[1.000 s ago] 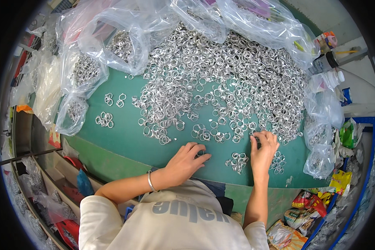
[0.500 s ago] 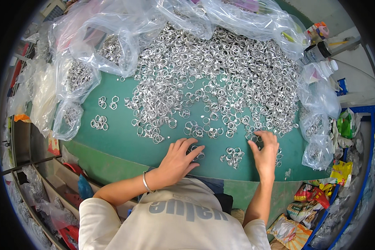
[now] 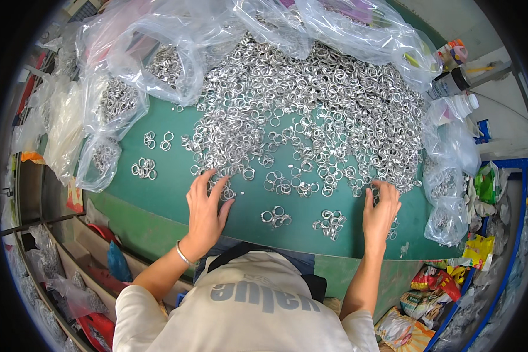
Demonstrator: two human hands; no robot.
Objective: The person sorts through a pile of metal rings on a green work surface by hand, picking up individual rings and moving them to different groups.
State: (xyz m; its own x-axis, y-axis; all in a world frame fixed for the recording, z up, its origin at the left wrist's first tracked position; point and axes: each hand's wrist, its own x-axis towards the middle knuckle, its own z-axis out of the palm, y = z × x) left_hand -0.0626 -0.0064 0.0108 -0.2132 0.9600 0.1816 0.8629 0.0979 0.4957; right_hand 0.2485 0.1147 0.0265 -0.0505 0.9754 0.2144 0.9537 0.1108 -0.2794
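resting flat with fingers spread, both hands' grips (image 3: 206, 206) (image 3: 380, 212) hide some silver rings (image 3: 311, 111) beneath

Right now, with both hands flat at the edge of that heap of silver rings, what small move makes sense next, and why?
Probably the left hand should curl its fingers and draw a few rings off the big pile of rings toward the near edge. Its fingertips already touch the pile's loose fringe, bare green table lies beneath the palm, and small separate clusters already sit nearby. The right hand rests similarly at the fringe.

2 hands (image 3: 208, 211) (image 3: 381, 214), approx 5 small ring clusters (image 3: 276, 216), 1 big ring heap (image 3: 311, 111), 2 bottles (image 3: 449, 85).
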